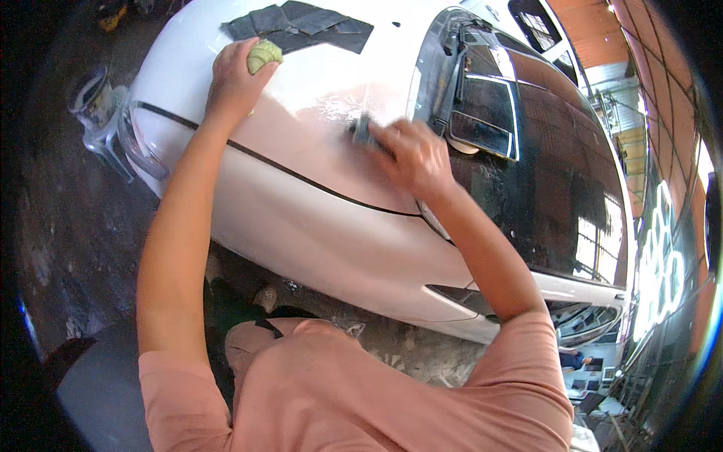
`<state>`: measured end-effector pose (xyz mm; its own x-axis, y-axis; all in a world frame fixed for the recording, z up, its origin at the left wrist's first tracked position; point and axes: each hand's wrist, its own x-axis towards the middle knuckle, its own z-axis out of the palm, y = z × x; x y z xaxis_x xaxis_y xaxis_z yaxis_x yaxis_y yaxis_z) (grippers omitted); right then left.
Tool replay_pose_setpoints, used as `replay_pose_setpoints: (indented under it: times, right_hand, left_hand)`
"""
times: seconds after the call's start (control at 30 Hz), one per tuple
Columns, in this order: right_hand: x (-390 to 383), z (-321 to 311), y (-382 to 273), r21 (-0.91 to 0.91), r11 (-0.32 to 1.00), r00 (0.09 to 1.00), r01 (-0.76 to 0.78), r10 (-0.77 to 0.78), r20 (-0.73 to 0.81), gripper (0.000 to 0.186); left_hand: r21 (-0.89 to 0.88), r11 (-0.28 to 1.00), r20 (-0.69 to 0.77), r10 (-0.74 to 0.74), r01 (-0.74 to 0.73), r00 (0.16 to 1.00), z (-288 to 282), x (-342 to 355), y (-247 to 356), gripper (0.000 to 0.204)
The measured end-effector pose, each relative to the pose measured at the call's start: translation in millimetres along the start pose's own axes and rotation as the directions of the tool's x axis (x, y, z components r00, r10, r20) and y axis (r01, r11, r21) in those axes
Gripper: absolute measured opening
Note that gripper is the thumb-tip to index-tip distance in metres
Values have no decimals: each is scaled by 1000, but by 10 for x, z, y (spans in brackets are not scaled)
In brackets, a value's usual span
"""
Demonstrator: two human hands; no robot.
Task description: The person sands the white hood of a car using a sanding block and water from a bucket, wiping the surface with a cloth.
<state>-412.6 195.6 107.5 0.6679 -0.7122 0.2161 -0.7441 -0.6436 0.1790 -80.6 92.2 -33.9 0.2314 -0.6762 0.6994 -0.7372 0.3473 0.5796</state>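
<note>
My left hand [235,81] rests on the white car bonnet [316,83] and is closed around a balled-up pale green cloth [264,54]. My right hand [413,157] presses a small dark sanding pad [363,129] flat against the wet, glossy bonnet near the base of the windscreen; the hand is motion-blurred. Both forearms reach up from the lower edge over the white front wing [324,233].
Several dark sheets of abrasive paper [301,26] lie on the bonnet beyond my left hand. The dark windscreen [557,173] fills the right. A white plastic stool holding a container [98,113] stands on the dirty floor at left. A grey seat [105,384] is at lower left.
</note>
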Motion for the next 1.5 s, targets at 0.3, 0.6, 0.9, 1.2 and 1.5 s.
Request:
replay_pose_setpoints:
  times: [0.3, 0.6, 0.9, 1.2, 1.5]
  right_hand:
    - [-172, -700, 324, 302, 947, 988, -110, 136, -68, 34]
    - [-399, -1026, 622, 466, 857, 912, -220, 350, -212, 37]
    - [-348, -1003, 661, 324, 924, 892, -205, 313, -327, 34]
    - [-442, -880, 843, 197, 953, 841, -231, 298, -452, 29]
    - [-446, -920, 813, 210, 950, 857, -230, 300, -418, 34]
  left_hand:
    - [-68, 985, 181, -147, 161, 972, 105, -14, 184, 66]
    - [-372, 927, 383, 208, -56, 900, 18, 344, 1386, 54]
    - [-350, 925, 628, 349, -148, 696, 955, 750, 1317, 59]
    - [-577, 782, 631, 611, -236, 478, 265, 93, 1844, 55]
    - [-794, 583, 528, 801, -170, 283, -75, -489, 2434, 59]
